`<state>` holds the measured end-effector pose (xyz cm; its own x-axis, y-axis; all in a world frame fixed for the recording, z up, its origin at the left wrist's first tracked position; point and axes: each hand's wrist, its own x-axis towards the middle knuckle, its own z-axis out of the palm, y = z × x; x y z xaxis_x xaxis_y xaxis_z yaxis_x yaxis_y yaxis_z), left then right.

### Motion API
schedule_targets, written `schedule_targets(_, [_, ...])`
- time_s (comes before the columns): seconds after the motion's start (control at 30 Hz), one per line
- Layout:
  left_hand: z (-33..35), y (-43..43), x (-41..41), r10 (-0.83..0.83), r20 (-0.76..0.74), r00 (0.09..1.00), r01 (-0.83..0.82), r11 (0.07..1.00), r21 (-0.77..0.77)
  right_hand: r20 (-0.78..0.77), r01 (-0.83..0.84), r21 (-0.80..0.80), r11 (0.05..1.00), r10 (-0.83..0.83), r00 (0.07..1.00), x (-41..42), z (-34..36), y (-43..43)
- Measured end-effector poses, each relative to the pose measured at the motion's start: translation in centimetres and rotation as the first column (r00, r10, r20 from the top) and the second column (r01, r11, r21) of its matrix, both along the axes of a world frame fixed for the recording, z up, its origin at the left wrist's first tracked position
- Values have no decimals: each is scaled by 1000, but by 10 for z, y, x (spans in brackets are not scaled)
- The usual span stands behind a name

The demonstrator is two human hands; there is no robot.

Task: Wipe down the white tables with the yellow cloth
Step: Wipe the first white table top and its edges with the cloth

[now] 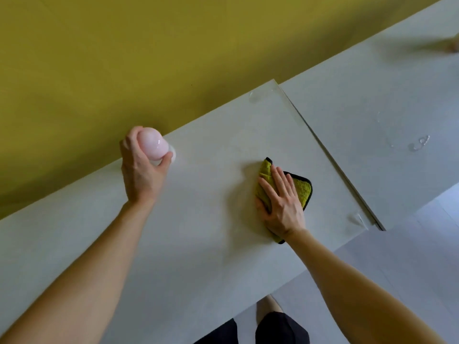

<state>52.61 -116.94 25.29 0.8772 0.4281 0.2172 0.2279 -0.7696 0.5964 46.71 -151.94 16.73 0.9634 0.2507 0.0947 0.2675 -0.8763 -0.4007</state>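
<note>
White table [198,244], yellow wall [99,58], droplets [419,143] on adjoining table [360,95], pink bottle [151,144] gripped

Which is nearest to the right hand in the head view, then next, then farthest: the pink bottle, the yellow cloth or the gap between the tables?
1. The yellow cloth, under the right hand.
2. The gap between the tables, to its right.
3. The pink bottle, far left, in the left hand.

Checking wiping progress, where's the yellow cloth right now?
Head view: the yellow cloth lies on the near white table, right of centre, under the right hand, left of the gap between tables.
</note>
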Motion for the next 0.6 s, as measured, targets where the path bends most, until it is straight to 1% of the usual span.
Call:
schedule_targets(0.07, [-4, 20, -19, 85, -43, 995, -85, 996, -5, -44, -235, 50, 971, 237, 970, -11, 4, 31])
schedule_targets(0.1, [-5, 26, -26, 117, -47, 992, -117, 993, -7, -68, -323, 78, 943, 328, 942, -15, 7, 44])
schedule_targets(0.13, [-5, 31, -31, 132, -48, 990, -133, 991, -12, -92, -375, 96, 922, 383, 919, -16, 8, 54])
schedule_targets(0.17, [-4, 35, -33, 134, -65, 989, -135, 991, -21, -109, -395, 95, 914, 404, 908, -15, 11, 59])
schedule_targets(0.23, [-2, 39, -33, 125, -153, 980, -130, 991, -27, -113, -375, 55, 925, 379, 919, -12, 17, 56])
schedule_targets(0.27, [0, 40, -35, 142, -193, 971, -145, 989, 1, -104, -337, 35, 941, 339, 935, -12, 20, 51])
schedule_targets(0.3, [2, 38, -39, 177, -193, 965, -168, 984, 65, -73, -289, 25, 957, 290, 954, -13, 23, 45])
schedule_targets(0.33, [4, 34, -46, 215, -136, 967, -191, 967, 171, -21, -251, 25, 968, 252, 968, -17, 24, 39])
schedule_targets(0.37, [6, 25, -55, 220, -34, 975, -202, 938, 282, 22, -229, 33, 973, 228, 973, -20, 25, 34])
schedule_targets(0.4, [6, 11, -66, 154, 59, 986, -165, 920, 357, 32, -213, 59, 975, 211, 977, -23, 26, 31])
schedule_targets(0.43, [2, -5, -76, 17, 79, 997, -45, 929, 368, -6, -188, 108, 976, 189, 982, -24, 26, 29])
schedule_targets(0.47, [-5, -21, -86, -162, 17, 987, 149, 939, 310, -72, -147, 153, 977, 159, 985, -21, 25, 27])
schedule_targets(0.5, [-14, -38, -93, -334, -87, 939, 345, 917, 202, -144, -101, 175, 979, 127, 982, -14, 25, 26])
schedule_targets(0.53, [-24, -55, -97, -460, -200, 865, 483, 872, 78, -203, -76, 172, 982, 110, 973, -3, 26, 26])
schedule_targets(0.57, [-33, -70, -99, -526, -298, 797, 545, 838, -23, -245, -92, 144, 985, 126, 961, 9, 28, 28])
schedule_targets(0.6, [-39, -82, -99, -542, -377, 751, 550, 830, -95, -271, -148, 117, 982, 175, 947, 22, 32, 30])
